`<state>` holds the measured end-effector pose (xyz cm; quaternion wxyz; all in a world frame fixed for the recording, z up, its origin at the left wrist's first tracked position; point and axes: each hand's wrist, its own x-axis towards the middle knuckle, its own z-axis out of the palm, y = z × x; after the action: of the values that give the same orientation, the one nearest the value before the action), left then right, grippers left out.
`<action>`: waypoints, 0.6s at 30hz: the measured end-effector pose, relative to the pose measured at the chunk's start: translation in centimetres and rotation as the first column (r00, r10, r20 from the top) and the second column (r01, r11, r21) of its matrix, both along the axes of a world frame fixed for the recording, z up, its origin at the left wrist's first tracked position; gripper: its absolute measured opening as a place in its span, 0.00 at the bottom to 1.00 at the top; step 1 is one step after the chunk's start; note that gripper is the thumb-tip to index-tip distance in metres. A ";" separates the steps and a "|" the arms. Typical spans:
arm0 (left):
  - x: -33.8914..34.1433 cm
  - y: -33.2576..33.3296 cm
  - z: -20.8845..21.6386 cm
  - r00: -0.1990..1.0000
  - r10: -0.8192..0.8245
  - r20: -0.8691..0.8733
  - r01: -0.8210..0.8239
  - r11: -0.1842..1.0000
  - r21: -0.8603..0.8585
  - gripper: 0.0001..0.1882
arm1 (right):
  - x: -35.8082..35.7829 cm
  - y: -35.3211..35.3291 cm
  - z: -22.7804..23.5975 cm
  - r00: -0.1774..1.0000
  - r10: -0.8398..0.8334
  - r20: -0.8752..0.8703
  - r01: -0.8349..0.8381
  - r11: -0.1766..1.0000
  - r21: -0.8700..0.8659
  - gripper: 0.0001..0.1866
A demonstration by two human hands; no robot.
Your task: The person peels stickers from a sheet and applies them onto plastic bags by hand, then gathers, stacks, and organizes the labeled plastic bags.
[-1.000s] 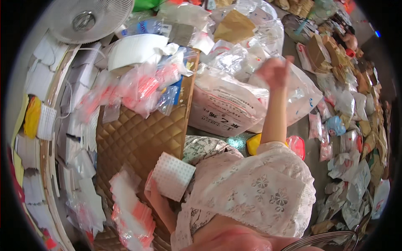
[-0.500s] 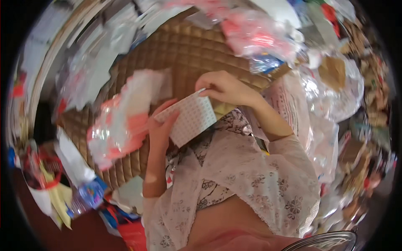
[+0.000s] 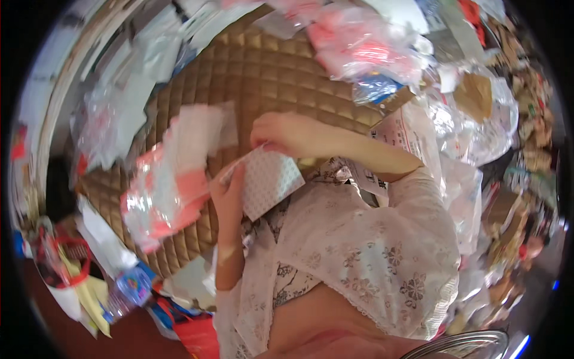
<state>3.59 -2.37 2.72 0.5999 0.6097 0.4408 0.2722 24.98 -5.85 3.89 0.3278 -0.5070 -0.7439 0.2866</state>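
My left hand [image 3: 227, 185] grips the left edge of a white sheet [image 3: 272, 182] printed with rows of small pale marks. The sheet is tilted in front of my body, above my lap. Over its upper edge my right hand [image 3: 284, 134] is closed, fingers curled together. The back of that hand hides whatever its fingertips pinch. Left of my left hand, a pile of clear plastic bags with pinkish-red contents [image 3: 170, 179] rests on a brown quilted mat [image 3: 257, 66].
More pink and clear plastic packets [image 3: 365, 48] lie at the mat's far right. Clear bags [image 3: 472, 119] and brown paper pieces crowd the right side. A plastic bottle [image 3: 130, 290] and a red bag [image 3: 200, 335] are at lower left.
My right hand has moved left along the sheet's upper edge, from its right corner toward my left hand. The sheet has shifted slightly down.
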 end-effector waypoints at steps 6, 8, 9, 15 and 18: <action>-0.4 -0.5 -1.0 0.999 0.012 0.030 -0.009 0.995 -0.095 0.13 | -0.7 -1.0 -1.4 0.997 -0.031 0.071 0.024 0.995 0.092 0.13; -0.8 -0.1 -1.6 1.000 0.012 -0.009 -0.013 0.991 -0.131 0.14 | 0.0 -2.1 -0.8 0.990 -0.058 0.127 0.049 0.996 0.073 0.16; -1.4 0.2 -1.8 0.996 0.062 -0.064 -0.072 0.984 -0.164 0.14 | 0.4 -2.8 0.4 0.915 -0.384 0.127 0.341 0.902 0.265 0.22; -5.5 3.3 -5.9 0.919 0.222 0.327 -0.018 0.850 -0.527 0.16 | 1.8 -7.7 -6.5 0.603 -0.572 0.556 0.506 0.813 0.287 0.45; -3.8 3.6 -4.5 0.934 0.097 0.344 0.115 0.831 -0.545 0.16 | 0.5 -8.2 -3.7 0.559 -0.735 0.383 0.590 0.677 0.439 0.45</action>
<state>-0.16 1.22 -1.79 0.8221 0.3510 0.3814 0.2354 25.45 -14.02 0.16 0.2557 -0.7612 -0.5854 -0.1122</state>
